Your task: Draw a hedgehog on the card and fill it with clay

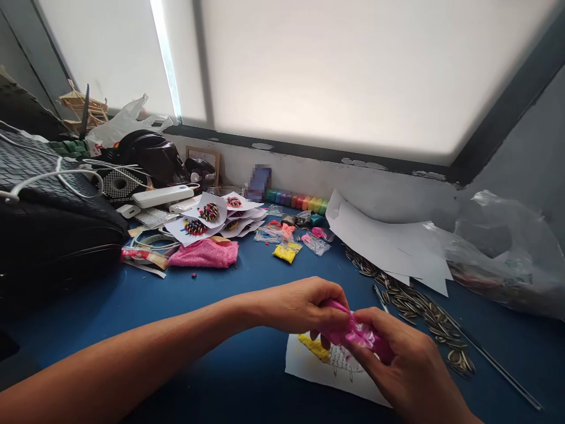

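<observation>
My left hand (304,306) and my right hand (404,347) are both closed on a bright pink packet (339,324), which looks like soft clay in shiny clear plastic. They pinch it from either side, thumbs close together, and fingers cover much of it. Just beneath lies a white sheet (304,368) with a drawing in dark lines. Yellow clay (315,347) is spread over the drawing's left part; short marks fill the area beside it. My hands hide the sheet's far right part.
Beyond my hands lie a yellow clay packet (287,252), a pink cloth (205,253) and paper cards (207,213) bearing coloured seed shapes. Striped sunflower seeds (410,306), a thin rod (498,368) and white sheets (388,244) are at right. A black bag (57,224) stands left.
</observation>
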`<state>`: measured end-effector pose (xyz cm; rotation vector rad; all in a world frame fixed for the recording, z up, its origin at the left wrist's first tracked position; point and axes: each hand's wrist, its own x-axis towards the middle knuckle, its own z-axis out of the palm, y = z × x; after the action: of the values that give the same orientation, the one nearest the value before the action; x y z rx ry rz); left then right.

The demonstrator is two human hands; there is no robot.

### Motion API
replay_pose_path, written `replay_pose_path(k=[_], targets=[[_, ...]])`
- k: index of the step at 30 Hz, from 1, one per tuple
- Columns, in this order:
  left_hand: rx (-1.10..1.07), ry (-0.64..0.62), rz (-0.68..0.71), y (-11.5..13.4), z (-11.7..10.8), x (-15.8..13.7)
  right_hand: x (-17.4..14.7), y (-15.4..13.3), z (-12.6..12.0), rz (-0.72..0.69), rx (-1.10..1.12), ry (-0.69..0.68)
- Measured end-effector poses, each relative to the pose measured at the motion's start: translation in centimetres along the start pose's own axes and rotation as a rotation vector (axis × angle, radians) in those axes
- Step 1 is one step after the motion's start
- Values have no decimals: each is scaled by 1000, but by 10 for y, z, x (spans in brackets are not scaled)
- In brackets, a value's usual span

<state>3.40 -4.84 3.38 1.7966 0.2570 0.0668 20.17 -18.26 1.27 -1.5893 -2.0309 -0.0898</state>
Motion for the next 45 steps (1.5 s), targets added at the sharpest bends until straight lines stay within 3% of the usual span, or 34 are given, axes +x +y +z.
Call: replay_pose_path(k=[8,15,21,27,31,34,40,45], targets=[[-17,-3,-17,4,2,-1,1,-7,0,28,-143,49],[-53,30,-15,1,0,0,-2,0,-1,126,88,-25],[-51,23,-47,-3,-3,0,-5,1,5,117,106,-18],[-146,51,-16,-1,-16,-1,-3,-6,1,379,356,95],[-210,40,-9,-1,-16,0,-1,1,-5,451,432,60],[-244,42,-13,-2,-13,1,-2,6,-6,468,478,10],[-238,80,-33,-6,-9,4,-1,2,-2,468,352,136],[-278,98,-38,-8,-6,5,0,6,-5,431,359,70]])
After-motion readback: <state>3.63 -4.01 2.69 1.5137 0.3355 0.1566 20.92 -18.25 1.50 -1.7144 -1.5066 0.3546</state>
